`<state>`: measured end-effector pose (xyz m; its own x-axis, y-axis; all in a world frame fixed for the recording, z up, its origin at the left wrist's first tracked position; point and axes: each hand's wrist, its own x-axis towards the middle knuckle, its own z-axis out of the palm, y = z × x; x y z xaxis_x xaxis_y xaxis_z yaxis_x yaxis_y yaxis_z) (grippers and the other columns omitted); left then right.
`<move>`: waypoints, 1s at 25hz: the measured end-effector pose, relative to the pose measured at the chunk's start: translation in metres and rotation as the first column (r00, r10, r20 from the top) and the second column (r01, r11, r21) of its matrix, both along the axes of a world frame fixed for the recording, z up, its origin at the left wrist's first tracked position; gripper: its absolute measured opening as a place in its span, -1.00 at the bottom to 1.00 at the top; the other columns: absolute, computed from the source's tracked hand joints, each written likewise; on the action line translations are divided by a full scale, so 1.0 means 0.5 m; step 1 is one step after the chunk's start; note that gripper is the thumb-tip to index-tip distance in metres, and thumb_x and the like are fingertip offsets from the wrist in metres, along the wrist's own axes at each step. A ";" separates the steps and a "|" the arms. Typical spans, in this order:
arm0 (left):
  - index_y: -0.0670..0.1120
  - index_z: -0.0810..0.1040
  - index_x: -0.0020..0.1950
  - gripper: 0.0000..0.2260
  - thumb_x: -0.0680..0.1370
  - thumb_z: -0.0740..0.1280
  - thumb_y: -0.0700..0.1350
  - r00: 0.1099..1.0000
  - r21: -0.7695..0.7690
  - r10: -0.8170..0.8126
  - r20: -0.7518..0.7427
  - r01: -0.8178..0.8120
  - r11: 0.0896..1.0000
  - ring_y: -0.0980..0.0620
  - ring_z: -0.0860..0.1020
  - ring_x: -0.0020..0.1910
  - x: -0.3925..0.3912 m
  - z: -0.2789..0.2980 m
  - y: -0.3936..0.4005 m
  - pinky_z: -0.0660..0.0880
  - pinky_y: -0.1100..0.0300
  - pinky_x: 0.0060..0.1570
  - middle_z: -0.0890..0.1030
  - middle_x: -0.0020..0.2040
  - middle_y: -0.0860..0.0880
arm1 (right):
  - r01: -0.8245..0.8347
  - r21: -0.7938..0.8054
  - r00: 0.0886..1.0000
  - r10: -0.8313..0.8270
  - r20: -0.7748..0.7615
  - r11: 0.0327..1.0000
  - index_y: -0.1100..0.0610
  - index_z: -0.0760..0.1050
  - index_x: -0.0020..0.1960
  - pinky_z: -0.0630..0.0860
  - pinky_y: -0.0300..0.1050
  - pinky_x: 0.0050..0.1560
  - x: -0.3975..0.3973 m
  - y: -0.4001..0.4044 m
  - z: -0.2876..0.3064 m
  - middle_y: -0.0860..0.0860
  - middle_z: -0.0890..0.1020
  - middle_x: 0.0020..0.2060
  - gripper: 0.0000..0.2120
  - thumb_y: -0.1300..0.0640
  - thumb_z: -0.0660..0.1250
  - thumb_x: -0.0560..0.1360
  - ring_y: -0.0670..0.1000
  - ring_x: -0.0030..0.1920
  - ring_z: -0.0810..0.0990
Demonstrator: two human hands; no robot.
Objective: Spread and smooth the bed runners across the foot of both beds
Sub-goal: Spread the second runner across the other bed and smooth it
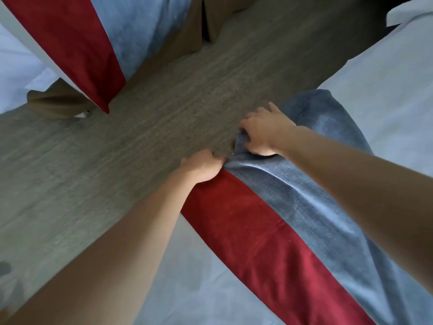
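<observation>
At far left, the far bed (16, 55) already wears its bed runner (70, 43), a red band beside a blue one, hanging over the edge above a tan bed skirt (187, 31) and grey carpet (117, 148). Moving right, the person's left hand (203, 166) has its grip bunched on the end of the near runner (269, 226), just where red meets blue. Beside it, the right hand (262, 134) has its grip pinched on the blue corner, with a fold of cloth gathered in the fingers. This runner lies aslant over the near bed (386, 90), its blue half rucked into ridges and a rounded hump behind the right hand.

The risk, as I judge it: uneven pulling could skew the runner further or drag the white sheet beneath into wrinkles, and a hard tug might slide the whole runner off onto the floor.

No brand, label or writing is visible.
</observation>
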<state>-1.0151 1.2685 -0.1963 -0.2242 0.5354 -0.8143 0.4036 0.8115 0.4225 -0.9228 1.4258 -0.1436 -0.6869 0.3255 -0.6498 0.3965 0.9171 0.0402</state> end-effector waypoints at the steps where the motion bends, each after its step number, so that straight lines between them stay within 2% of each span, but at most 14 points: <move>1: 0.00 0.59 0.25 -0.58 0.57 0.18 0.22 0.993 -0.035 0.084 0.085 -0.081 0.996 -0.07 0.55 0.14 0.004 -0.010 -0.009 0.42 0.02 0.20 0.59 0.20 0.00 | -0.017 0.030 1.000 0.016 0.025 0.999 0.03 0.56 0.20 0.06 0.26 0.50 0.007 -0.003 -0.009 0.06 0.59 0.17 -0.72 0.04 0.25 0.52 0.13 0.30 0.43; 2: 0.01 0.63 0.19 -0.61 0.56 0.22 0.22 0.974 -0.066 0.168 0.149 -0.160 0.985 -0.01 0.55 0.05 0.004 -0.021 -0.018 0.44 0.09 0.07 0.59 0.11 0.07 | -0.035 0.055 0.999 0.033 0.032 0.998 0.05 0.58 0.13 0.06 0.25 0.50 0.011 -0.006 -0.017 0.08 0.62 0.09 -0.76 0.04 0.26 0.52 0.13 0.25 0.46; 4: -0.01 0.68 -0.08 -0.75 0.50 0.34 0.14 0.961 -0.058 0.238 0.140 -0.232 0.971 0.00 0.61 -0.12 0.003 -0.043 -0.025 0.49 0.10 -0.09 0.66 -0.11 0.08 | -0.069 0.098 0.998 0.070 -0.006 0.993 0.08 0.60 0.02 0.07 0.21 0.51 0.013 -0.012 -0.033 0.10 0.65 -0.01 -0.83 0.07 0.27 0.53 0.12 0.18 0.51; 6: -0.01 0.60 -0.26 -0.79 0.46 0.39 0.10 0.973 0.004 0.230 0.003 -0.230 0.973 -0.03 0.61 -0.18 -0.004 -0.059 -0.021 0.45 0.01 0.03 0.64 -0.29 0.05 | -0.070 0.132 0.994 0.079 -0.070 0.989 0.10 0.60 -0.01 0.10 0.17 0.50 0.004 -0.017 -0.048 0.11 0.66 -0.03 -0.85 0.09 0.28 0.52 0.13 0.17 0.52; 7: 0.00 0.57 -0.26 -0.79 0.46 0.39 0.10 0.972 0.036 0.220 -0.087 -0.218 0.975 -0.01 0.58 -0.16 -0.013 -0.064 -0.017 0.35 0.01 0.09 0.62 -0.29 0.07 | -0.060 0.145 0.992 0.075 -0.100 0.988 0.11 0.60 -0.02 0.11 0.17 0.49 -0.006 -0.018 -0.055 0.11 0.66 -0.03 -0.85 0.09 0.29 0.52 0.14 0.18 0.51; 9: 0.03 0.54 -0.24 -0.79 0.47 0.37 0.13 0.954 0.076 0.195 -0.227 -0.183 0.980 0.01 0.50 -0.11 -0.044 -0.077 -0.013 0.16 0.05 0.08 0.59 -0.24 0.10 | -0.038 0.162 0.990 0.059 -0.131 0.986 0.11 0.60 -0.01 0.12 0.16 0.48 -0.035 -0.021 -0.073 0.10 0.66 -0.01 -0.83 0.08 0.27 0.54 0.14 0.20 0.50; 10: 0.04 0.53 -0.24 -0.79 0.48 0.36 0.14 0.946 0.078 0.176 -0.272 -0.161 0.984 0.00 0.49 -0.11 -0.066 -0.084 -0.016 0.13 0.05 0.06 0.58 -0.24 0.10 | -0.023 0.163 0.988 0.047 -0.144 0.986 0.11 0.60 0.01 0.12 0.15 0.48 -0.054 -0.024 -0.084 0.09 0.65 0.01 -0.81 0.07 0.25 0.55 0.14 0.21 0.49; 13: 0.04 0.54 -0.24 -0.76 0.49 0.35 0.17 0.929 0.062 0.156 -0.335 -0.143 0.988 0.01 0.50 -0.12 -0.128 -0.107 -0.031 0.12 0.04 0.06 0.57 -0.26 0.11 | 0.014 0.154 0.985 0.013 -0.173 0.988 0.10 0.59 0.06 0.13 0.16 0.49 -0.104 -0.036 -0.116 0.07 0.64 0.05 -0.81 0.10 0.22 0.57 0.14 0.24 0.47; 16: 0.03 0.57 -0.23 -0.78 0.50 0.35 0.15 0.936 0.006 0.104 -0.336 -0.109 0.994 -0.02 0.56 -0.07 -0.136 -0.104 -0.025 0.17 0.02 0.09 0.59 -0.25 0.08 | 0.062 0.124 0.978 -0.036 -0.204 0.990 0.10 0.58 0.11 0.10 0.19 0.51 -0.106 -0.040 -0.123 0.07 0.63 0.10 -0.79 0.10 0.21 0.59 0.14 0.28 0.45; 17: 0.02 0.60 -0.18 -0.79 0.51 0.35 0.13 0.938 -0.012 0.071 -0.339 -0.079 0.997 -0.05 0.58 0.00 -0.126 -0.097 -0.014 0.20 0.00 0.13 0.63 -0.19 0.06 | 0.080 0.122 0.971 -0.050 -0.234 0.989 0.10 0.57 0.14 0.10 0.19 0.51 -0.092 -0.039 -0.114 0.06 0.61 0.14 -0.77 0.07 0.22 0.59 0.14 0.30 0.44; 19: 0.04 0.63 0.01 -0.82 0.53 0.32 0.09 0.927 0.007 0.040 -0.374 -0.040 0.999 -0.08 0.56 0.20 -0.096 -0.070 0.025 0.20 -0.02 0.29 0.67 0.06 0.00 | 0.139 0.135 0.933 -0.084 -0.349 0.981 0.09 0.54 0.21 0.10 0.18 0.52 -0.044 -0.030 -0.080 0.06 0.58 0.18 -0.72 0.02 0.20 0.59 0.14 0.29 0.45; 20: 0.07 0.61 0.13 -0.79 0.54 0.30 0.06 0.918 0.060 0.047 -0.394 -0.026 0.998 -0.07 0.52 0.28 -0.071 -0.049 0.057 0.19 -0.02 0.33 0.65 0.18 -0.01 | 0.183 0.155 0.898 -0.100 -0.429 0.971 0.08 0.53 0.22 0.11 0.16 0.51 -0.008 -0.021 -0.057 0.05 0.57 0.17 -0.71 0.01 0.18 0.59 0.14 0.26 0.46; 22: 0.09 0.57 0.23 -0.74 0.56 0.27 0.03 0.904 0.253 0.079 -0.421 0.034 0.967 -0.07 0.50 0.30 -0.001 0.009 0.144 0.20 -0.02 0.31 0.62 0.24 0.02 | 0.309 0.193 0.803 -0.147 -0.578 0.931 0.08 0.53 0.23 0.12 0.10 0.51 0.089 0.001 -0.001 0.04 0.58 0.14 -0.70 0.05 0.16 0.58 0.13 0.20 0.49; 25: 0.10 0.59 0.18 -0.76 0.54 0.27 0.03 0.896 0.549 0.041 -0.441 0.234 0.802 -0.04 0.52 0.24 0.149 0.106 0.268 0.24 0.01 0.23 0.64 0.17 0.08 | 0.533 0.204 0.677 -0.269 -0.685 0.821 0.15 0.56 0.23 0.18 0.09 0.48 0.262 0.027 0.071 0.09 0.61 0.11 -0.67 0.15 0.18 0.53 0.19 0.15 0.53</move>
<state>-0.9405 1.4024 -0.1435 -0.3820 0.9056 -0.1845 0.7109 0.4154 0.5675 -0.7919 1.4395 -0.1082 -0.6212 0.7792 0.0832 0.7778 0.6260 -0.0564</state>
